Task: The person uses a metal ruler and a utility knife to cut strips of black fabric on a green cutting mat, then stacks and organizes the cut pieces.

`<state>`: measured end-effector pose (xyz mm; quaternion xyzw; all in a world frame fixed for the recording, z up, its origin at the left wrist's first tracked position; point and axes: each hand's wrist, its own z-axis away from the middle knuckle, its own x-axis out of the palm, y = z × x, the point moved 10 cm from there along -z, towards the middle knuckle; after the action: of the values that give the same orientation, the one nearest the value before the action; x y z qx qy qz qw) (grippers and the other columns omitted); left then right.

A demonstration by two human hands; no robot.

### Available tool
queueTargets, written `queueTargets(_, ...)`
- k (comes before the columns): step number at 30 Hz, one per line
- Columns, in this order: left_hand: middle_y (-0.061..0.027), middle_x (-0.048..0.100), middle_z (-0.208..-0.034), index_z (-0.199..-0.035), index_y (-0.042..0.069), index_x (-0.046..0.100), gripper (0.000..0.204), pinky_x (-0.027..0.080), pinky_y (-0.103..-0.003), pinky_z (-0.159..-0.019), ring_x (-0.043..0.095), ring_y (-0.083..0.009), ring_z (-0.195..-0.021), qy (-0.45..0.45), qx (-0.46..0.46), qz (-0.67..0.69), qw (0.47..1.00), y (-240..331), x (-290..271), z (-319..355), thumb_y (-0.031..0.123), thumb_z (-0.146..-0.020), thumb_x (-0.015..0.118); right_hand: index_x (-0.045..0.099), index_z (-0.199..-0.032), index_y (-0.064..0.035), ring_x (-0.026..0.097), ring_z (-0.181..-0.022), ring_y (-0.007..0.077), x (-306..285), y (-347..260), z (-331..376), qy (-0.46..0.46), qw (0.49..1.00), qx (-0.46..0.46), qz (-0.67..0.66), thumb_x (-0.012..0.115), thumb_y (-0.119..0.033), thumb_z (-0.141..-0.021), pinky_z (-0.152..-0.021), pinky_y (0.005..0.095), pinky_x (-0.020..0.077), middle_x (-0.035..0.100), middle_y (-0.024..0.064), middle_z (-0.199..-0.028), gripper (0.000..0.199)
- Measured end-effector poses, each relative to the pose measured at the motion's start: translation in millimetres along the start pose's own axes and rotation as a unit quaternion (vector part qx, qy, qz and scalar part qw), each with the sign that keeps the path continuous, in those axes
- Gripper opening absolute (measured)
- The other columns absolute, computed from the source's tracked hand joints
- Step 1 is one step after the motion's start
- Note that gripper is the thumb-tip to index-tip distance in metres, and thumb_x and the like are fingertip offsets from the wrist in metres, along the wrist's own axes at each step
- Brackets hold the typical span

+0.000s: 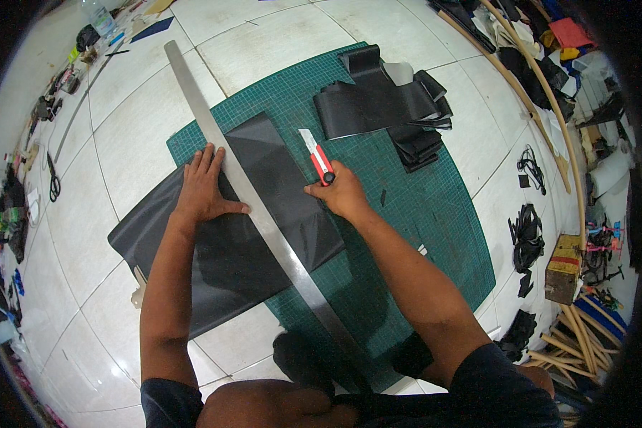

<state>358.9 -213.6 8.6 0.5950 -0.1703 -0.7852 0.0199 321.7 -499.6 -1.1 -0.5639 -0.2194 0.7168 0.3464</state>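
A long steel ruler (pixel 267 227) lies slantwise across a sheet of black fabric (pixel 228 274), which rests partly on a green cutting mat (pixel 421 214). My left hand (pixel 208 187) is spread on the fabric, its fingertips and thumb against the ruler's left edge. In my right hand (pixel 344 191) is a red utility knife (pixel 318 160), blade out and pointing away from me. The knife is over the mat, just right of the fabric's edge. Cut black fabric strips (pixel 367 107) lie in a folded pile at the mat's far right.
White floor tiles (pixel 114 143) surround the mat. To the right are bundled black straps (pixel 526 239), a yellow-and-red box (pixel 563 269) and long wooden rods (pixel 531 107). Black scissors (pixel 53 178) lie at the left, near clutter along the wall. A plastic bottle (pixel 98 18) stands far left.
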Motion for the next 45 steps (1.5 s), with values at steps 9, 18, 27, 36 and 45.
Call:
queueTargets(9,-0.02,0.02,-0.162,-0.155,0.008,0.027,0.148,0.017,-0.056,-0.122,0.018,-0.0437,-0.149,0.003,0.015,-0.005,1.0,5,-1,-3,0.061,-0.034,0.094,0.062,-0.101,-0.0018,0.068,-0.081,0.0231,3,5,-4,-0.008,1.0,0.001,-0.025,0.088,-0.026,-0.071,-0.076,0.037,0.0508,0.072,0.0116,-0.087,0.046)
queueTargets(18,-0.0219,0.021,-0.161,-0.155,0.007,0.027,0.146,0.017,-0.056,-0.121,0.019,-0.0447,-0.148,-0.001,0.018,-0.015,1.0,7,-1,-3,0.056,-0.037,0.096,0.063,-0.102,-0.0013,0.066,-0.08,0.0238,0,0,-10,-0.063,0.998,-0.002,0.012,0.089,-0.029,-0.069,-0.074,0.0368,0.0502,0.068,0.0124,-0.088,0.051)
queueTargets(27,-0.0231,0.02,-0.161,-0.156,0.013,0.028,0.142,0.017,-0.058,-0.121,0.017,-0.0449,-0.149,0.015,0.041,0.026,0.999,3,-2,-4,0.054,-0.039,0.097,0.064,-0.102,-0.0008,0.065,-0.082,0.0229,3,-3,-9,-0.044,0.998,-0.027,-0.023,0.089,-0.028,-0.07,-0.076,0.0366,0.0503,0.067,0.0116,-0.088,0.049)
queueTargets(36,-0.0226,0.02,-0.161,-0.154,0.026,0.035,0.142,0.019,-0.062,-0.119,0.018,-0.0462,-0.148,-0.015,0.016,-0.006,1.0,8,-2,-4,0.059,-0.03,0.096,0.065,-0.103,-0.0018,0.063,-0.081,0.0201,6,2,-9,-0.046,0.999,-0.02,-0.02,0.089,-0.027,-0.072,-0.075,0.0354,0.0497,0.067,0.0099,-0.09,0.047)
queueTargets(45,-0.0229,0.02,-0.161,-0.153,0.027,0.038,0.14,0.02,-0.062,-0.119,0.018,-0.0463,-0.148,-0.013,0.022,0.003,1.0,6,-3,-10,0.058,-0.029,0.096,0.066,-0.103,-0.003,0.063,-0.082,0.0204,-1,-5,-6,-0.066,0.998,-0.023,-0.002,0.089,-0.031,-0.072,-0.075,0.0357,0.0491,0.067,0.0106,-0.091,0.048)
